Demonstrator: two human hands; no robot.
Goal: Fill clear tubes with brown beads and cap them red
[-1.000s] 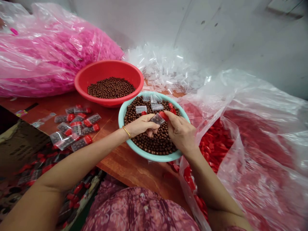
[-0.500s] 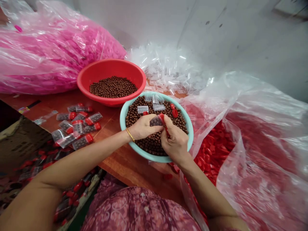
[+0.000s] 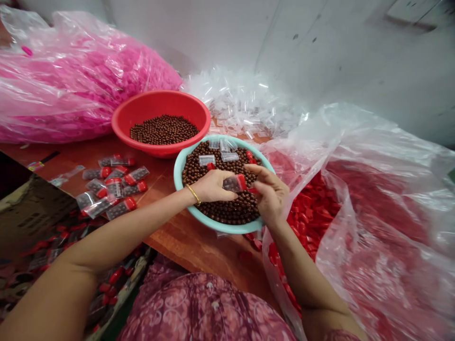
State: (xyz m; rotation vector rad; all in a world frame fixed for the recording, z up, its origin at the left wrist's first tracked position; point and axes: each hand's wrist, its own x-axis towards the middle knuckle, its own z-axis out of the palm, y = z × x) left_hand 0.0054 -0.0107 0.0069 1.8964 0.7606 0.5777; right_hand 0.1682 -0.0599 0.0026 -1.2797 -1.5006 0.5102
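Note:
My left hand (image 3: 210,188) is closed around a clear plastic tube (image 3: 232,183) of dark brown balls with a red cap on its right end. Just right of the cap, my right hand (image 3: 272,193) has its fingers apart, the index finger stretched out. A small red piece shows at its fingertips; I cannot make out whether it is held. Both hands are over a light blue basin (image 3: 180,163) of brown balls (image 3: 227,215). On the balls lie several uncapped clear tubes (image 3: 206,160) and a few red caps (image 3: 249,155).
A red basin (image 3: 121,118) of brown balls stands behind left. Several filled, capped tubes (image 3: 121,208) lie on the table (image 3: 192,251); more fill a carton (image 3: 17,208) below. Around are a pink-filled bag (image 3: 81,80), clear tubes heaped (image 3: 241,94), and a bag of red caps (image 3: 313,213).
My right hand has come away from the tube's capped end, moving right, and its fingers have spread. My left hand still grips the tube. The view has shifted slightly.

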